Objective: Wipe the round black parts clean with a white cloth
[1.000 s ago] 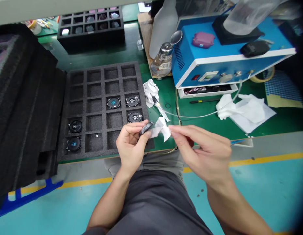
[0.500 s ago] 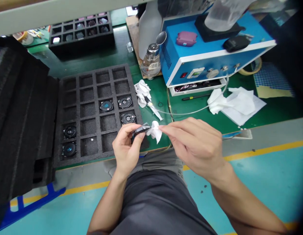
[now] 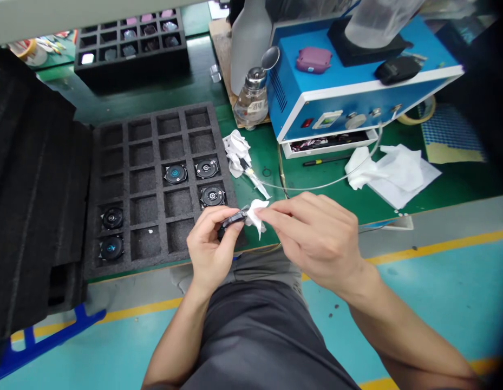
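Between its thumb and fingers, my left hand [image 3: 210, 241] pinches a dark round watch case [image 3: 235, 218], held edge-on above the front of the bench. My right hand [image 3: 316, 238] grips a crumpled white wipe [image 3: 257, 214] in its fingertips, and the wipe touches the right end of the case. Left of my hands lies a black foam tray [image 3: 147, 216] with square compartments. Several similar round watch cases sit in it, one of them a blue-centred case [image 3: 175, 173].
A blue machine [image 3: 357, 103] stands at the back right, its thin tube running to a syringe [image 3: 257, 183] beside crumpled wipes [image 3: 237, 149]. A glass bottle [image 3: 252, 100] is behind them. More white wipes [image 3: 401, 168] lie right. Stacked black foam [image 3: 32, 206] rises at far left.
My right hand has moved slightly left, bringing the wipe closer around the end of the watch case. The left hand keeps its grip, and the view has shifted a little.
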`<state>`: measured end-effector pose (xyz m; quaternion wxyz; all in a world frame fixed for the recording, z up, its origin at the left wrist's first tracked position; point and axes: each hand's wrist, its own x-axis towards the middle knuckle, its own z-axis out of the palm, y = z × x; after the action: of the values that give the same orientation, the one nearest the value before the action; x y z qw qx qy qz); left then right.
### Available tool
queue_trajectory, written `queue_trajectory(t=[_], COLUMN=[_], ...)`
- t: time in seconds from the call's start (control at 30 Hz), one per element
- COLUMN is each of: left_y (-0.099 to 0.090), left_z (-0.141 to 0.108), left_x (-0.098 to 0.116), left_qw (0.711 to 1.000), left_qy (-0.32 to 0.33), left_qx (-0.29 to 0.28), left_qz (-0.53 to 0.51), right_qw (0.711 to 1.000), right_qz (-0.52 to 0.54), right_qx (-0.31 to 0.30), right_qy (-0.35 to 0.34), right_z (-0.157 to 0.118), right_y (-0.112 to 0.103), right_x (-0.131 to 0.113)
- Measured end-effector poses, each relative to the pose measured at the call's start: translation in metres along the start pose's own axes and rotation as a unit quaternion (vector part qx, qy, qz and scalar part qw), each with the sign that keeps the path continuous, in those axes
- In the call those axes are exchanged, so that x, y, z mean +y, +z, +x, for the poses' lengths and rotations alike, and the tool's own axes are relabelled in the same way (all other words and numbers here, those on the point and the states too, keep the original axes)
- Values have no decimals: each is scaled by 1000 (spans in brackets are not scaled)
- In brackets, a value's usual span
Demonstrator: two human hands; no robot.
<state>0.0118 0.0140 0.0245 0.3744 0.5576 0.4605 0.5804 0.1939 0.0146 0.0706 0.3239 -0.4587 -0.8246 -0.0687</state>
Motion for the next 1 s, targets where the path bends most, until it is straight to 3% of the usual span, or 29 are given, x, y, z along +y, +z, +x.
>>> queue_trajectory(t=[0.17, 0.43, 0.73, 1.0], left_y=[1, 10, 10, 8], left_z=[-3, -2, -1, -3], left_x=[-1, 0, 1, -1], left_qw=[1000, 994, 996, 998], left_qy=[2, -55, -8, -5], left_qx=[2, 78, 64, 41], left_qz=[7, -50, -63, -47], right_qw=[1000, 996, 992, 1000], right_qz=[23, 76, 94, 10], right_qx=[15, 2, 39, 9], right_qy=[8, 49, 78, 22], right_z=[0, -13, -17, -5], right_y=[7, 2, 1, 1], right_x=[-6, -17, -3, -1])
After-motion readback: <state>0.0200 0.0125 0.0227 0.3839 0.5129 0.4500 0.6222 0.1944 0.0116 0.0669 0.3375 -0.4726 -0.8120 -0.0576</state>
